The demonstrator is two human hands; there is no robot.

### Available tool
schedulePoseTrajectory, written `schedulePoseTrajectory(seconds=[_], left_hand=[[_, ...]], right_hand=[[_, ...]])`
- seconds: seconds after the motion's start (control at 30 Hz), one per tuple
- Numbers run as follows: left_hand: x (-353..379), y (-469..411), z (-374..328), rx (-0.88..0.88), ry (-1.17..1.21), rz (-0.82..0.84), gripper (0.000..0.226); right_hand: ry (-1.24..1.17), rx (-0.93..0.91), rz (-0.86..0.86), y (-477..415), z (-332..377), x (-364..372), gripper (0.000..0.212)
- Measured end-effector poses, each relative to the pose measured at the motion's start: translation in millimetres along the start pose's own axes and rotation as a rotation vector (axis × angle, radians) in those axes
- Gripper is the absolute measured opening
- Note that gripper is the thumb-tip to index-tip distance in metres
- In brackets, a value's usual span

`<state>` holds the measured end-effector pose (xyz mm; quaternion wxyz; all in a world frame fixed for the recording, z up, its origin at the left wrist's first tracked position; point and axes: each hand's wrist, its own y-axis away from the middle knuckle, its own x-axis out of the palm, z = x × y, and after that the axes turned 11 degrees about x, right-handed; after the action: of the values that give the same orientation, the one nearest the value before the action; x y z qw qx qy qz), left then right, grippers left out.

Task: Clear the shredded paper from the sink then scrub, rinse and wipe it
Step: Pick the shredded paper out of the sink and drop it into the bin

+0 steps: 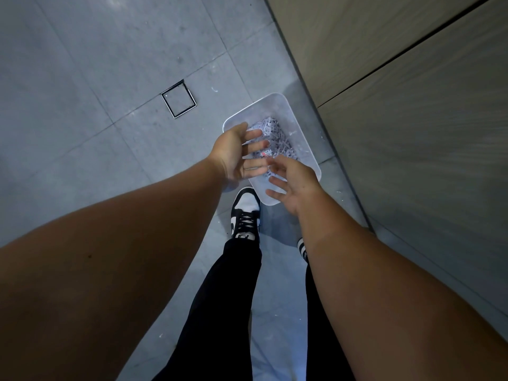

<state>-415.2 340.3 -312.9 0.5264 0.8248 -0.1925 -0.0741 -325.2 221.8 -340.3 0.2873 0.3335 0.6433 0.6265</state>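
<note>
on the grey tiled floor (82, 105), just beside the wooden cabinet (398, 78), sits a white rectangular tub (303, 133). its long axis runs away from the person, roughly parallel to the cabinet base, and its near short end is close to the toe of a black-and-white shoe (246, 213). shredded paper (275, 137) lies heaped in the tub's middle and far part, strips pointing every way. left hand (233, 158) and right hand (295, 185) hover over the tub, fingers spread and straight, gripping nothing, fingertips nearly meeting. a square floor drain (178, 99) lies to the left, well apart.
</note>
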Motion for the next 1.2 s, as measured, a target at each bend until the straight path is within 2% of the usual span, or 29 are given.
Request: schedulePoseTrajectory(seconds=[0.07, 0.17, 0.2, 0.37, 0.53, 0.6, 0.7, 0.77, 0.9, 1.03, 1.1, 1.2], left_hand=[[0, 3, -2, 0.005, -0.04, 0.008, 0.049], [1, 7, -4, 0.025, -0.094, 0.025, 0.054], [1, 8, -5, 0.031, -0.109, 0.032, 0.055], [-2, 12, -8, 0.04, -0.149, 0.042, 0.063], [-3, 14, -10, 0.022, -0.152, 0.066, 0.07], [-2, 14, -9, 0.02, -0.179, 0.071, 0.072], [-4, 13, -8, 0.028, -0.198, 0.069, 0.073], [-7, 13, -7, 0.04, -0.189, 0.051, 0.071], [-15, 13, -3, 0.052, -0.156, 0.008, 0.064], [-19, 13, 2, 0.079, -0.202, -0.011, 0.048], [-18, 13, 3, 0.105, -0.249, -0.036, 0.038], [-17, 10, 4, 0.132, -0.288, -0.062, 0.03]], right_hand=[[0.086, -0.04, -0.002, 2, 0, 3, 0.028], [0.257, -0.163, -0.104, 1, 2, 8, 0.005], [0.283, -0.203, -0.137, 0, 2, 9, 0.004], [0.117, -0.213, -0.182, -7, 6, 10, 0.019], [0.051, -0.161, -0.125, -5, 4, 16, 0.027], [0.01, -0.143, -0.132, -7, 5, 19, 0.027], [-0.006, -0.128, -0.179, -9, 6, 19, 0.016], [-0.029, -0.118, -0.219, -9, 8, 17, 0.013], [-0.078, -0.088, -0.274, -11, 11, 15, 0.021], [-0.043, -0.024, -0.213, -13, 9, 14, 0.015], [-0.045, -0.005, -0.191, -13, 8, 13, 0.028], [-0.047, -0.057, -0.288, -16, 8, 10, 0.025]])
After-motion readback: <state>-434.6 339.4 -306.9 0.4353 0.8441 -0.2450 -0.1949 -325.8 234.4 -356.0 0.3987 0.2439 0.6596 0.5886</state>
